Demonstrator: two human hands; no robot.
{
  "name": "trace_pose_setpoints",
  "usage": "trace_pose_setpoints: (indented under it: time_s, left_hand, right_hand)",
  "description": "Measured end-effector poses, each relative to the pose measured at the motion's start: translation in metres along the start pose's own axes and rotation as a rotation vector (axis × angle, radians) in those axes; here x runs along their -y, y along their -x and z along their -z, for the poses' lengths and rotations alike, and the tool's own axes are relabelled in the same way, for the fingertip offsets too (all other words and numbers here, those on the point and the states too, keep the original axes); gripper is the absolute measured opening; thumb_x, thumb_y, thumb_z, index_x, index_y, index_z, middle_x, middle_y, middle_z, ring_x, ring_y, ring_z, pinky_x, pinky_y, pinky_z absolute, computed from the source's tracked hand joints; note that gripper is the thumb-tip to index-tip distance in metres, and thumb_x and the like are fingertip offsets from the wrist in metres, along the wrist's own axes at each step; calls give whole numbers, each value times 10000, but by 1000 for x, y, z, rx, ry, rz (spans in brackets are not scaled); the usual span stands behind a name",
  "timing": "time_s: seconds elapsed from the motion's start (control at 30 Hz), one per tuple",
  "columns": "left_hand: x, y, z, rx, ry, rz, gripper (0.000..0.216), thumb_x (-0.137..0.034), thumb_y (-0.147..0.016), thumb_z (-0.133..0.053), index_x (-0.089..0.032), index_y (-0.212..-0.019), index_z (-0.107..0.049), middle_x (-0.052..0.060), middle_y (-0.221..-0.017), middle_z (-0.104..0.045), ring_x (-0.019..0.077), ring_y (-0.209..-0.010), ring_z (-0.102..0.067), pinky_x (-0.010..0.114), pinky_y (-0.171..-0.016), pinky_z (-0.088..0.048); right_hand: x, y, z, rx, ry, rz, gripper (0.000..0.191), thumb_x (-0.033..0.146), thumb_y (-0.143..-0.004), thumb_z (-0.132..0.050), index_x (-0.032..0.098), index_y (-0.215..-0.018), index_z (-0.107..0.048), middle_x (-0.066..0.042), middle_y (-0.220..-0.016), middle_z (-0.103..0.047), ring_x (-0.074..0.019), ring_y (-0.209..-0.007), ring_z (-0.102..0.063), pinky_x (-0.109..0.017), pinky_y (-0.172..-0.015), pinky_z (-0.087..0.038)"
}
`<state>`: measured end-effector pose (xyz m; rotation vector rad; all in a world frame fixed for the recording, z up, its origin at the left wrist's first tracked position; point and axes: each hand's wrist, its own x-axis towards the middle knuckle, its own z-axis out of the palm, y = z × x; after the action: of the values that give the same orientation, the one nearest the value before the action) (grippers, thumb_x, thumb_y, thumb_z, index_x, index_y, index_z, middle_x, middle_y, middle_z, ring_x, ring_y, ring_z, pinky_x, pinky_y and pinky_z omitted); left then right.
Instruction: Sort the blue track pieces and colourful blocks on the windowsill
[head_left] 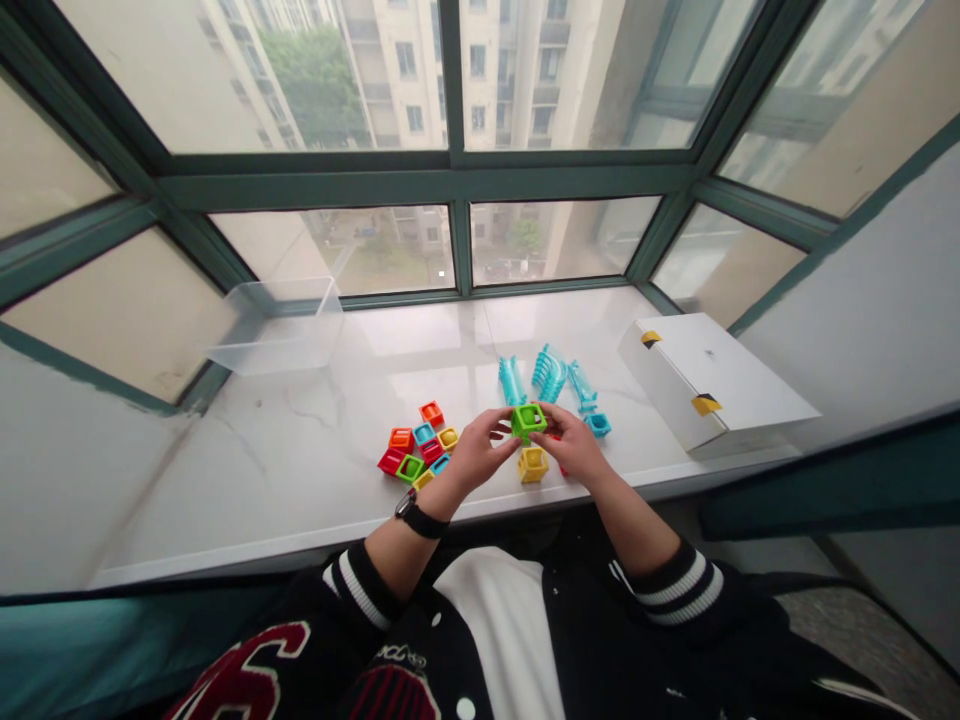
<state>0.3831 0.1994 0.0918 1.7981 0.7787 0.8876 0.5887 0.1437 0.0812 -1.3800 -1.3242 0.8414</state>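
Between my two hands is a green hollow toy block (528, 420), held up over the white marble sill. My left hand (484, 445) has its fingertips at the block's left side. On the other side, my right hand (571, 443) grips it with thumb and fingers. A yellow block (532, 464) stands just below, nearer to me. Part of a red block (564, 468) shows under my right hand, mostly hidden. Beyond my hands lie clear blue track pieces (550, 372), and a blue block (598, 425) sits to the right of my right hand.
Left of my hands, several coloured blocks (429, 450) lie in a loose pile. A clear plastic bin (289, 345) stands at the far left by the window. A white box (712, 385) with black-and-yellow tape takes up the right side. The sill's front edge (262, 547) runs before me.
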Motion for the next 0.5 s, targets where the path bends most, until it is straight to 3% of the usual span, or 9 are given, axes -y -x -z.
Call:
trace_pose_setpoints:
  time_s: [0.1,0.23,0.37,0.5]
  left_hand:
    - [10,-6,-4,14,-27,17,467,-248,-902,-764,-245,-1351,-638,93,-1277,-726,212,-1025,-744,392,-910,-631]
    - [33,-15,-12,-48,-153,84,562,-225,-846,-821,-236,-1367,-614,108,-1379,-676,249,-1126,-698,413,-918,-614]
    - [56,-22,-21,-44,-222,187,614,-188,-801,-844,-213,-1364,-602,123,-1392,-655,253,-1088,-690,376,-815,-613]
    - [67,-26,-29,-38,-241,194,649,-148,-779,-841,-225,-1375,-597,110,-1388,-652,225,-1032,-694,371,-840,-607]
  right_hand:
    - [-6,-8,11,15,69,-8,534,339,-807,-818,258,-1317,-684,-71,-1230,-766,-260,-1035,-757,-448,-980,-619]
    - [-18,-18,20,-76,222,-6,475,333,-812,-811,249,-1266,-701,-69,-1137,-785,-248,-950,-746,-447,-925,-617]
    - [-30,-25,21,-99,259,-10,457,334,-821,-793,234,-1255,-689,-77,-1171,-777,-257,-1020,-736,-426,-908,-603]
    - [-39,-28,14,-90,332,-9,456,296,-807,-794,245,-1248,-691,-67,-1186,-773,-257,-1049,-727,-404,-885,-591]
